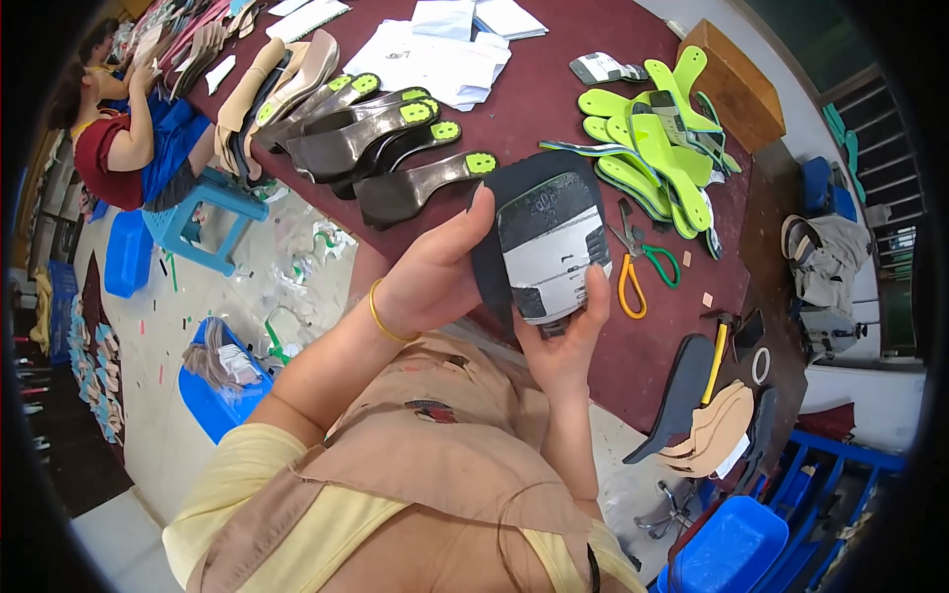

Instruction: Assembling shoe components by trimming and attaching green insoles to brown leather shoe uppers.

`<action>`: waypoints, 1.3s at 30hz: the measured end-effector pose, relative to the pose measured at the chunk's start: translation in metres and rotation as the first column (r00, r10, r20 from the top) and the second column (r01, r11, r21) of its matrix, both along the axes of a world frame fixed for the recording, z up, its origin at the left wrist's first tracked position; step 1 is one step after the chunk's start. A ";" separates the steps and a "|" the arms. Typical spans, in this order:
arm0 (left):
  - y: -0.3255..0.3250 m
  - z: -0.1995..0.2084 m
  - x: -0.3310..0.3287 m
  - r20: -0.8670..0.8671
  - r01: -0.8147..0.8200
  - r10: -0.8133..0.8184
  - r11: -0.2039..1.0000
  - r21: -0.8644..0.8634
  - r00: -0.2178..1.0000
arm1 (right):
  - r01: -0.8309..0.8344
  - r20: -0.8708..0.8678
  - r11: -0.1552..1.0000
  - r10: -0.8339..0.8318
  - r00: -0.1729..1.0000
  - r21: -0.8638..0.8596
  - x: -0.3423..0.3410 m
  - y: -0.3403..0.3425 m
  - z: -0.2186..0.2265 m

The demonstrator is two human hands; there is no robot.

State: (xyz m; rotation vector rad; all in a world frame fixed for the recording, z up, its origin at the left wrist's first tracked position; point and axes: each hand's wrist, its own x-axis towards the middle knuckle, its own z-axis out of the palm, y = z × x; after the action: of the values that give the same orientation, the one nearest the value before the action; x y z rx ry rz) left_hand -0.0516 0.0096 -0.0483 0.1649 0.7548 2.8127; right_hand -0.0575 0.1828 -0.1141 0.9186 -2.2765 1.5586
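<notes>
Above the table's near edge I hold a dark insole piece [554, 242] with a black, white and grey printed face turned up. My left hand [435, 267], with a yellow bangle at its wrist, grips its left side, thumb up along the black edge and fingers hidden behind. My right hand [563, 341] is closed around its lower end, thumb pressed on the right corner. Just right of the piece lie scissors with orange handles [633, 289] and green handles [659, 267]. A pile of lime-green insoles [652, 143] is beyond them.
Shiny dark soles with lime heel pads [361, 148] lie at the left of the maroon table [534, 69]. White papers [425, 59] are behind. A yellow-handled hammer [717, 361] and beige cutouts [712, 430] are near right. Another person [129, 148] works far left.
</notes>
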 end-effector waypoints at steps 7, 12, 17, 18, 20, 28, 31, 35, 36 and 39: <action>0.005 0.003 0.000 -0.073 0.004 -0.004 1.000 0.008 0.997 | 0.030 -0.038 1.000 -0.031 0.999 -0.003 0.000 -0.004 0.003; 0.004 0.002 0.001 -0.066 -0.010 0.010 1.000 0.005 0.998 | 0.058 -0.054 0.998 -0.060 0.997 -0.039 -0.002 -0.010 0.003; 0.003 0.001 0.001 -0.032 0.003 -0.003 1.000 0.026 0.999 | 0.098 -0.073 0.991 -0.105 0.992 -0.091 -0.002 -0.011 -0.001; 0.003 0.000 0.000 -0.030 0.003 -0.002 1.000 0.026 1.000 | 0.068 -0.044 0.997 -0.070 0.997 -0.047 -0.002 -0.009 -0.003; 0.002 -0.003 -0.001 0.003 -0.012 0.012 1.000 -0.004 1.000 | 0.035 -0.009 0.999 -0.035 0.999 -0.002 -0.004 -0.008 -0.003; 0.005 -0.010 -0.010 0.035 0.016 -0.017 0.999 0.040 0.999 | 0.085 -0.016 0.996 -0.084 0.996 0.018 -0.013 -0.010 -0.006; 0.007 -0.014 -0.016 0.030 0.001 -0.001 1.000 -0.013 1.000 | 0.091 0.041 0.995 -0.092 0.995 0.030 -0.015 -0.009 -0.012; 0.006 -0.017 -0.031 0.061 0.034 -0.027 0.992 -0.121 0.998 | 0.133 0.064 0.988 -0.139 0.988 0.079 -0.019 -0.008 -0.010; 0.002 -0.016 -0.036 0.104 0.049 -0.041 0.995 -0.084 0.994 | 0.075 0.131 0.994 -0.084 0.988 0.074 -0.022 -0.006 -0.002; -0.013 -0.025 -0.052 0.140 0.105 -0.098 0.994 -0.044 0.985 | -0.046 0.499 0.948 0.207 0.842 -0.316 -0.032 0.019 0.019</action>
State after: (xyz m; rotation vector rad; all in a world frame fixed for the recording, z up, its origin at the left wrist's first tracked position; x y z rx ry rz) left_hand -0.1040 -0.0036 -0.0734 0.0001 0.7627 2.6736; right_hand -0.0898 0.2019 -0.0950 0.6230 -2.2356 2.3796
